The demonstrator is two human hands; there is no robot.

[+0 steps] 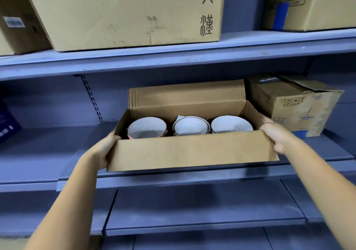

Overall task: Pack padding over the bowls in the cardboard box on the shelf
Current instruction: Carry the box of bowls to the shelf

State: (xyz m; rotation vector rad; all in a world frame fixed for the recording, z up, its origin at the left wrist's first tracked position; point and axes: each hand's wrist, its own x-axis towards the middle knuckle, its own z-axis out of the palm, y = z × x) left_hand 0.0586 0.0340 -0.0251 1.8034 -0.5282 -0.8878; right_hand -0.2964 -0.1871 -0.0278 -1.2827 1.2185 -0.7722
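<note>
Item: brown cardboard box (pixel 192 151), open-topped, frame centre, on blue metal shelf (pixel 173 175); three white ceramic bowls (pixel 190 127) sat uncovered inside. My left grip (pixel 105 149) and right grip (pixel 273 134) clasped its ends. Risk: tilting could knock the unpadded bowls together.

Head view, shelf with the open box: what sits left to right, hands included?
In order: blue package → left hand gripping the open cardboard box → pink-sided bowl → dark-rimmed bowl → right bowl → right hand gripping the box's other end → battered box.
</note>
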